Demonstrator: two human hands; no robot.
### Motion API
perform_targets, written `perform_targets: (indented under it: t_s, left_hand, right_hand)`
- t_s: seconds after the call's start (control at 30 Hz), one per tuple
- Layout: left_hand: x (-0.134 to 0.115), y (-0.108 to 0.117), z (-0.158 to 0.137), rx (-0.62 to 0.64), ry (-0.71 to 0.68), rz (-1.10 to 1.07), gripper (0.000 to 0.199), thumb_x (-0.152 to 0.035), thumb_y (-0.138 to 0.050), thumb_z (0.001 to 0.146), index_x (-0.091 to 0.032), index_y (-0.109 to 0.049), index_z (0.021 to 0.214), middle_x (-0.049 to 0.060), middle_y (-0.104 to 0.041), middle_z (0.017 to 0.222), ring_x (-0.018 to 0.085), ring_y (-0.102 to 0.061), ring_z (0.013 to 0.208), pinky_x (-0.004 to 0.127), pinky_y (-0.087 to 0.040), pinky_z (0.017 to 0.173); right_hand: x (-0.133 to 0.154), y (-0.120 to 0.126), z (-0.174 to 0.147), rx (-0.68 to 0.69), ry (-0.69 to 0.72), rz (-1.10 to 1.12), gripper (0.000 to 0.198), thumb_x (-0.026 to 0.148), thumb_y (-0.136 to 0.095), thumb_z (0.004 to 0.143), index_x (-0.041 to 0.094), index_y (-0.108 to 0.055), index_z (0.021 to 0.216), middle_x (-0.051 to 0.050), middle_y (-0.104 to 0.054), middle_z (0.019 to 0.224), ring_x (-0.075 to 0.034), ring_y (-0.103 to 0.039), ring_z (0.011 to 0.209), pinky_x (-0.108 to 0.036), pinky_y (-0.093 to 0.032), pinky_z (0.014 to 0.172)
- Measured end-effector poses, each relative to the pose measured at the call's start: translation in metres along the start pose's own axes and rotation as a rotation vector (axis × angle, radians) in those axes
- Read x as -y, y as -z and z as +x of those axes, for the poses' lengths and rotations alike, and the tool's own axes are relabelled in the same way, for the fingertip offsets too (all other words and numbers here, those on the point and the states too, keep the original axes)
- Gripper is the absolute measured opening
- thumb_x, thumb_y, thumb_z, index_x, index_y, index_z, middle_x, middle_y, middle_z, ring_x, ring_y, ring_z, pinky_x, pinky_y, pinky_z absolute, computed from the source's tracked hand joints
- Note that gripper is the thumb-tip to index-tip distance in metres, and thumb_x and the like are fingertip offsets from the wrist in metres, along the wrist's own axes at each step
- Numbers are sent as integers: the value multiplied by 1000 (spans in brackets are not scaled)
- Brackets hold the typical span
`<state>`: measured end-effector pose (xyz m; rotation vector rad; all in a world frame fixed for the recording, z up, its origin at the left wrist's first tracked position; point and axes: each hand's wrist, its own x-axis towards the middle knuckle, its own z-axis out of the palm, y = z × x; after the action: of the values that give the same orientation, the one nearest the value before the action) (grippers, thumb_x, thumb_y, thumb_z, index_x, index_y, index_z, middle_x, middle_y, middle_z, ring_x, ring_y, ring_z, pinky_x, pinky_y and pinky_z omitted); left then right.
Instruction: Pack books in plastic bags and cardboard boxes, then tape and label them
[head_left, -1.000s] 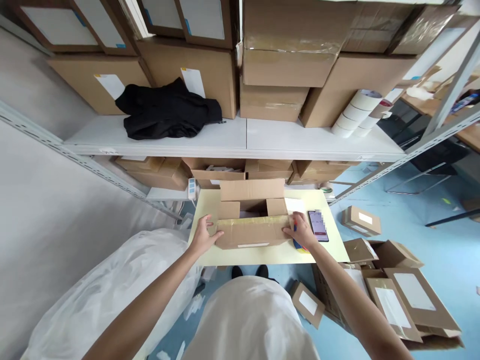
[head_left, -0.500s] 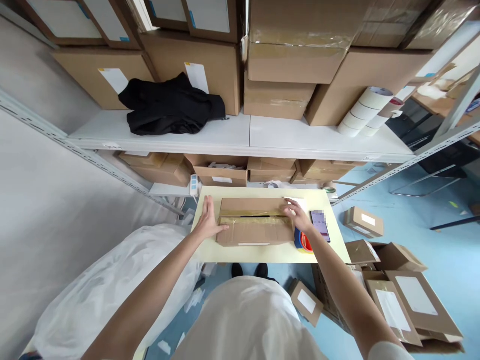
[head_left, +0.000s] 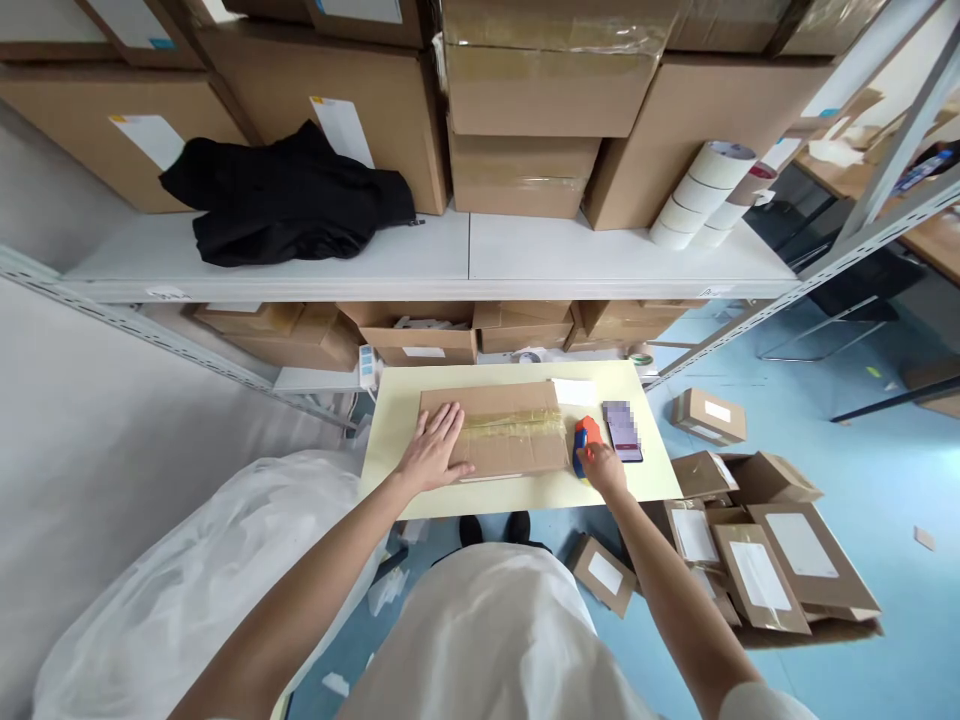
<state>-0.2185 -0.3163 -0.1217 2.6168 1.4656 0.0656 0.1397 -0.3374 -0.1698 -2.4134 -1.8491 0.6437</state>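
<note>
A long cardboard box [head_left: 510,455] lies on the pale yellow table [head_left: 390,410], its top flaps together under a strip of shiny brown tape. My left hand [head_left: 435,450] rests flat on the box's left end, fingers spread. At the right end, my right hand [head_left: 602,468] has its fingers wrapped round a red and blue tape dispenser [head_left: 587,435], which stands on the table close beside the box. Just right of the dispenser lies a phone [head_left: 623,432]. A white sheet of paper [head_left: 574,391] is behind it.
Behind the table rises a shelf [head_left: 360,270] with large boxes, a black garment [head_left: 292,195] and rolls of tape or labels [head_left: 697,195]. Cardboard boxes [head_left: 780,560] are heaped on the floor at right. A big white plastic bag [head_left: 217,580] bulges at left.
My left hand has moved from the box's left side onto its top. My right hand has left the box flap and taken hold of the tape dispenser. The gap between the flaps has closed.
</note>
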Motion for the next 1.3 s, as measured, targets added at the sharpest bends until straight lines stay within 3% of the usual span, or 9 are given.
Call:
perform_targets:
  t_s: [0.17,0.3,0.5,0.63,0.73,0.87,1.07,1.2,1.3]
  left_hand:
    - [2,1,0,-6,2,15,94,-67,-41,81,-9,-15,150,19,-23,154,33,-17,143,54,-8,113]
    - [-1,2,-1,-16,15,12,95,-68,-42,81,-9,-15,150,19,-23,154,33,-17,143,53,-8,114]
    - [-4,4,-3,-14,22,-67,97,-68,-47,78,-10,-18,150,19,-22,154,32,-16,144,52,-4,114]
    - [-4,4,-4,-31,24,-106,95,-66,-50,78,-12,-19,149,19,-23,154,32,-15,144,52,-3,115]
    - [-5,6,-4,-28,29,-123,95,-64,-53,77,-12,-20,149,19,-22,154,32,-15,144,53,-4,115]
    - [-9,14,-6,-5,74,-240,93,-60,-56,77,-12,-21,149,18,-21,155,33,-14,144,54,-3,115]
    - [-34,28,13,-151,461,-1041,70,-54,-47,88,-19,-28,146,16,-37,149,29,-37,136,46,-28,111]
    - [-52,33,43,-76,710,-1840,50,-51,-64,79,-18,-57,116,16,-63,120,23,-67,95,34,-51,83]
    - [-58,34,57,-24,742,-2069,31,-38,-76,72,-15,-64,89,9,-70,91,13,-66,70,26,-50,68]
  right_hand:
    - [6,-30,-2,79,-157,-72,46,34,-59,80,12,-51,120,-20,-61,113,-30,-60,109,-39,-43,88]
    - [6,-24,3,70,-181,58,49,17,-56,76,14,-47,124,-14,-67,94,-27,-65,93,-36,-45,81]
    - [-2,35,17,-232,-36,323,48,28,-33,85,17,-37,131,-12,-63,104,-25,-62,90,-36,-47,75]
    - [35,91,30,-521,232,827,39,38,-27,89,17,-56,104,-8,-62,90,-20,-57,83,-29,-46,70]
    - [76,118,34,-267,481,888,37,48,-41,87,18,-62,82,-4,-61,76,-18,-54,72,-28,-44,66]
    - [111,122,39,93,600,749,37,51,-51,81,18,-63,69,-1,-59,66,-15,-51,62,-27,-41,61]
    - [104,109,52,202,618,726,38,52,-52,81,18,-63,68,1,-58,64,-15,-50,62,-26,-40,59]
    - [97,108,56,234,601,766,40,55,-52,80,18,-61,68,0,-56,64,-14,-48,62,-26,-40,58]
    - [94,108,56,237,595,796,41,56,-52,81,18,-58,67,1,-53,63,-13,-45,59,-25,-39,57]
